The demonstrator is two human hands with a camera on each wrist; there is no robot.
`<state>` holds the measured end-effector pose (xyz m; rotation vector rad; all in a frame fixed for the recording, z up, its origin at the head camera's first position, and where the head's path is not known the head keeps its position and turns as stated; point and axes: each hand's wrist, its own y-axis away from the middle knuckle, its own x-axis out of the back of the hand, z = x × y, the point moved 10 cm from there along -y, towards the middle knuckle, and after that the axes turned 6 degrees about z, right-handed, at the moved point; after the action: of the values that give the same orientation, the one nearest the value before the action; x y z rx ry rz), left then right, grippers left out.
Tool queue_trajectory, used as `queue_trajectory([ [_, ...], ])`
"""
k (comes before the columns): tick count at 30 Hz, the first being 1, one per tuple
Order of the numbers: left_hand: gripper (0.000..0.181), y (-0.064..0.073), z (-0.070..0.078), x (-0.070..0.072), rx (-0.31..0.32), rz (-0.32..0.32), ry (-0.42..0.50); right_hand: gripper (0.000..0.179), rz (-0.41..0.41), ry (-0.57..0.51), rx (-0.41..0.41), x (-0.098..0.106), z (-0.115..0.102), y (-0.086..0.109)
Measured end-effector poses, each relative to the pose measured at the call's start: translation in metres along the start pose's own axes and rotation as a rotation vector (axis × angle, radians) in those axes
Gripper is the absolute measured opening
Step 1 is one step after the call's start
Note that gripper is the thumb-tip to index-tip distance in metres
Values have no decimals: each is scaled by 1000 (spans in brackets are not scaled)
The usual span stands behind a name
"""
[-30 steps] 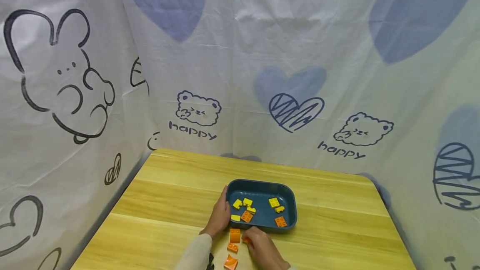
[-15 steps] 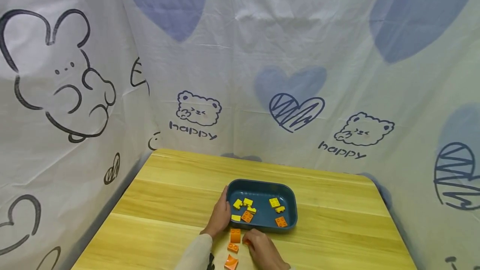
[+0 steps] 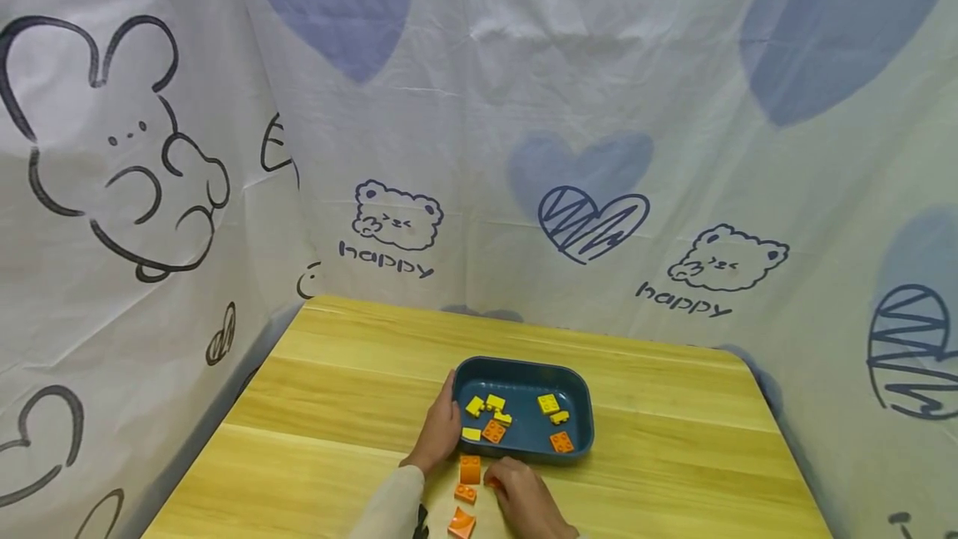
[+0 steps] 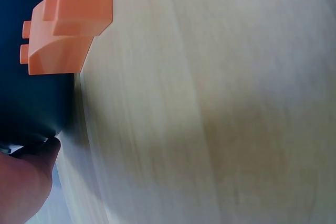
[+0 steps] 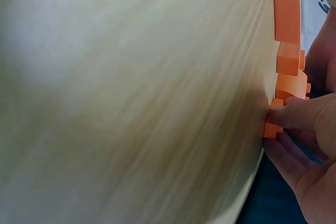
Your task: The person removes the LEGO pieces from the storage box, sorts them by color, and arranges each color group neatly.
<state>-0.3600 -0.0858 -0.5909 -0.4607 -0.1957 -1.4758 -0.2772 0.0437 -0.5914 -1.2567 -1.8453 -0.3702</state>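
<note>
In the head view my left hand [image 3: 437, 431] lies along the outside of the dark blue tray's [image 3: 524, 457] left wall, fingers extended. Its thumb touches the tray near a corner in the left wrist view. My right hand [image 3: 524, 496] is at the table in front of the tray, pinching an orange toy brick [image 5: 272, 124] between thumb and fingers. Most of that brick is covered in the head view. Left of it, three orange bricks form a column: a curved one [image 3: 470, 470] near the tray, a small two-stud one [image 3: 466, 493], and a scooped one [image 3: 461, 522].
Inside the tray lie several yellow bricks [image 3: 548, 404] and two orange four-stud bricks [image 3: 561, 442]. The wooden table [image 3: 674, 439] spreads to both sides. A printed white cloth [image 3: 479, 289] hangs behind and beside it.
</note>
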Motion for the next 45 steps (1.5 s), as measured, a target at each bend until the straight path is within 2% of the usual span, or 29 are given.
queue_trajectory([
  [12,56,-1,-2,-1,12,-4,-7,19,29,9,7,2,0,2],
  [19,56,0,-1,-1,20,-7,-7,17,-10,5,-34,0,3,1],
  [25,56,0,-2,-1,29,-10,0,17,23,17,24,5,-3,4],
  [31,56,-1,-4,-2,33,-13,-7,19,18,37,9,7,-3,3],
  [35,55,-1,-3,-2,14,-5,-12,23,25,43,10,9,-5,3],
  [45,56,1,1,1,-33,18,-7,27,99,63,106,23,-27,3],
])
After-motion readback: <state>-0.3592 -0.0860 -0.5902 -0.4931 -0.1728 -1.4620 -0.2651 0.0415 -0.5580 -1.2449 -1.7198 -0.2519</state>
